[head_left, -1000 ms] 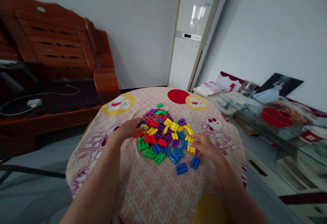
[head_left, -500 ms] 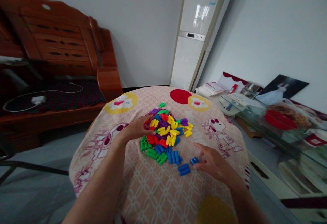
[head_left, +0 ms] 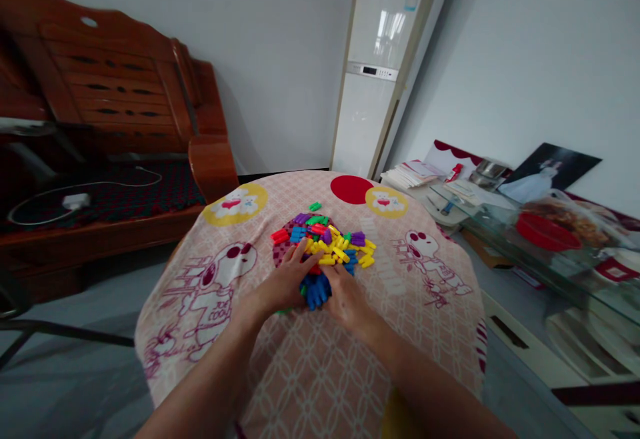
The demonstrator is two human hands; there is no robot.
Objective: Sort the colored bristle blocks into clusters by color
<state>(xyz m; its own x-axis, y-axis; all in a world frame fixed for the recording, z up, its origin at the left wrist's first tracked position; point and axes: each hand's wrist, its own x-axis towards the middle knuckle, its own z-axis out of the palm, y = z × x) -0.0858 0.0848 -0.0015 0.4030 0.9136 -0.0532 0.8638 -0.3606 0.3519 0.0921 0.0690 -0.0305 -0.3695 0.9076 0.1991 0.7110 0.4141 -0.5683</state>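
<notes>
- Pieces (head_left: pixel 341 244): heaped mid-tabletop (head_left: pixel 310 372).
- Left hand (head_left: pixel 289 279): heap's 7 o'clock, fingers parted against pieces.
- Right hand (head_left: pixel 345 297): 5 o'clock; cannot tell fingers' spread.
- Blue pieces (head_left: pixel 316 292): between hands.
- Green piece (head_left: pixel 315 206): apart, 12 o'clock.

Cloth-covered round table (head_left: pixel 200 305), heaped colourful pieces (head_left: pixel 336 247)

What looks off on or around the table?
Nothing looks spilled or damaged. Slightly odd: one green piece lies apart, beyond the heap's far edge, and the tablecloth is rucked near the left hand. The white charger sits loose on the bench seat.
</notes>
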